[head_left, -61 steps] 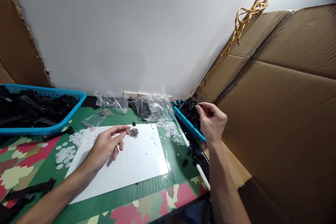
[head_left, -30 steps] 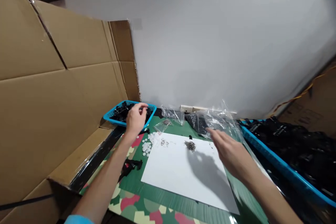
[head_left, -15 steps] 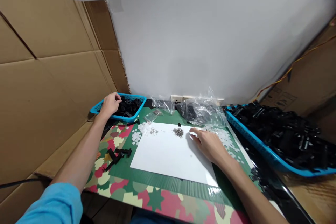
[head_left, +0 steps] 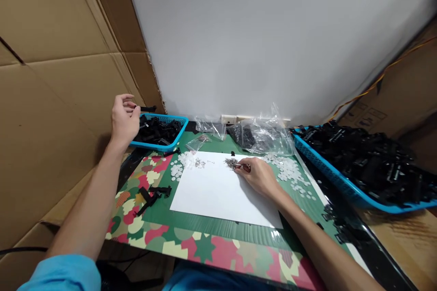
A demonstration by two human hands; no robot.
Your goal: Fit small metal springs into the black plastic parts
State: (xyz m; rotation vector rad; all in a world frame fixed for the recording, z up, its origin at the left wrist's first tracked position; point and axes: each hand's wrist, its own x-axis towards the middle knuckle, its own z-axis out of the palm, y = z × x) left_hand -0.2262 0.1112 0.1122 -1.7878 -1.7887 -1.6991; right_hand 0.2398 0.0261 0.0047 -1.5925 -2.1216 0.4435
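Above the left blue basket (head_left: pixel 175 145), my left hand (head_left: pixel 125 116) is closed on a black plastic part (head_left: pixel 148 109) that sticks out to the right. Black parts (head_left: pixel 159 131) fill that basket. My right hand (head_left: pixel 257 173) is closed at the upper right of the white sheet (head_left: pixel 221 195), gripping a thin tool with a shiny tip, like tweezers (head_left: pixel 243 167). Its tip touches a pile of small metal pieces (head_left: pixel 231 163). A smaller group of metal pieces (head_left: pixel 199 163) lies to the left on the sheet.
White discs (head_left: pixel 288 170) lie right of the sheet, more (head_left: pixel 176 170) left of it. Loose black parts (head_left: pixel 150 198) sit at the left. Clear bags (head_left: pixel 261 135) stand by the wall. A large blue basket (head_left: pixel 336 173) of black parts is at the right; cardboard (head_left: pixel 68 95) rises at the left.
My left hand has risen out of the left basket with a black part. My right hand has moved left to the metal pile, and the tool now shows in it. The view has shifted slightly.
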